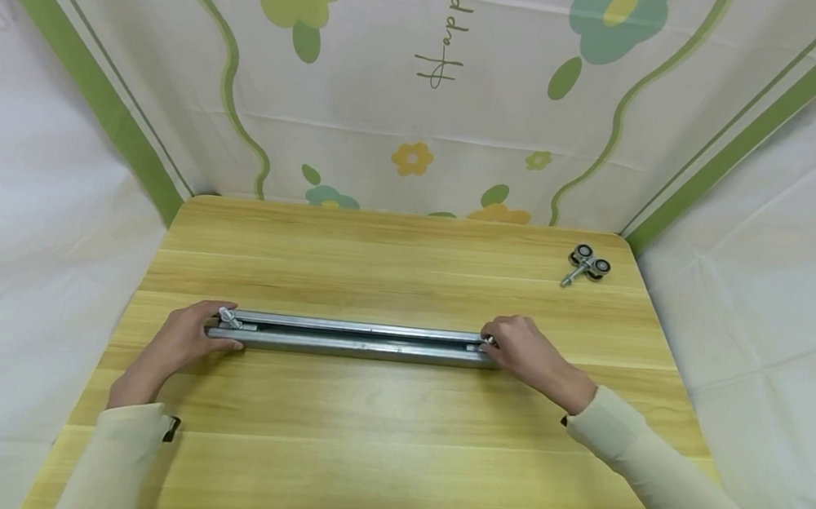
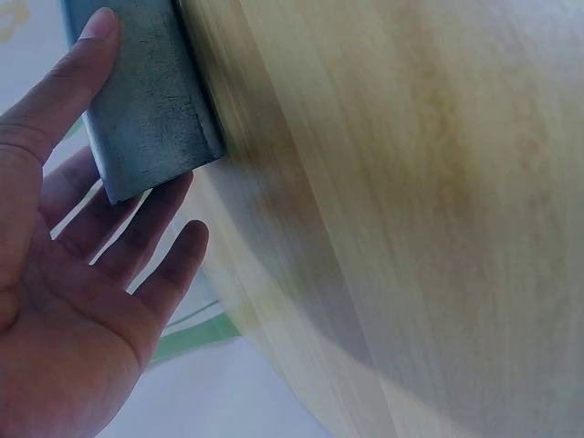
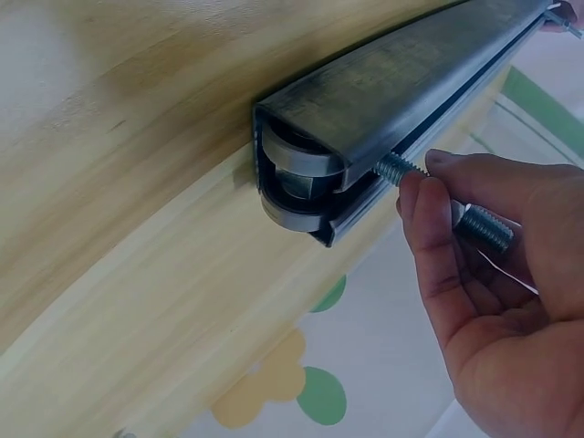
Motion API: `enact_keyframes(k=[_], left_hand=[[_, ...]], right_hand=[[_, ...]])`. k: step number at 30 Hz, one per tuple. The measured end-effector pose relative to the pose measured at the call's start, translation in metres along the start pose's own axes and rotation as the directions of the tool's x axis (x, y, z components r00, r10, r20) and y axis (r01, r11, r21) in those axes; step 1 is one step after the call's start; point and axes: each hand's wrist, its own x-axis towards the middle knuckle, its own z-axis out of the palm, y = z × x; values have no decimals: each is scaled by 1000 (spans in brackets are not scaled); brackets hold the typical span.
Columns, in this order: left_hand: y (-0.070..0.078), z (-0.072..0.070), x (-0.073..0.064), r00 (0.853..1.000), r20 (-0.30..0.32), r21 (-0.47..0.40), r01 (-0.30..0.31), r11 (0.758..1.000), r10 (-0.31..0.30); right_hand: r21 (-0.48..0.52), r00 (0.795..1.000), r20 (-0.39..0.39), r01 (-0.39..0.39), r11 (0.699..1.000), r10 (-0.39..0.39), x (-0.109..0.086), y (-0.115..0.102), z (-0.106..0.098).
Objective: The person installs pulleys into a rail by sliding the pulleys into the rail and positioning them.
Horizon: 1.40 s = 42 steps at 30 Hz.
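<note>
A metal C-channel track lies lengthwise across the table with its slot facing up. My left hand holds its left end, thumb on the near side and fingers on the far side. A bolt sticks out of the slot there. At the other end my right hand pinches the threaded bolt of a roller trolley between thumb and fingers. In the right wrist view the trolley's wheels sit inside the track's open end, with the bolt coming out through the slot.
Another roller trolley, with its wheels and bolt, lies at the back right of the wooden table. Behind the table hangs a flowered cloth, and white cloth stands at both sides.
</note>
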Motion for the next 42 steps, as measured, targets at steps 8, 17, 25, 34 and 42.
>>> enact_keyframes(k=[8, 17, 25, 34, 42], left_hand=[[0, 0, 0, 1000, -6, -4, -1, 1000, 1], [1, 0, -1, 1000, -11, -9, -10, 1000, 10], [2, 0, -1, 1000, -17, -5, -16, 1000, 16], [-1, 1, -1, 1000, -19, -10, -17, 1000, 17], [-3, 2, 1, 1000, -19, -14, -19, 1000, 19]], right_hand=[[-1, 1000, 11, 15, 1000, -15, 8, -9, 3], [-6, 999, 11, 53, 999, -53, 17, -16, 9], [-20, 998, 31, 54, 998, -54, 24, -24, 11], [-13, 998, 37, 60, 998, -59, 33, -36, 13], [-21, 997, 37, 74, 997, -73, 41, -44, 19]])
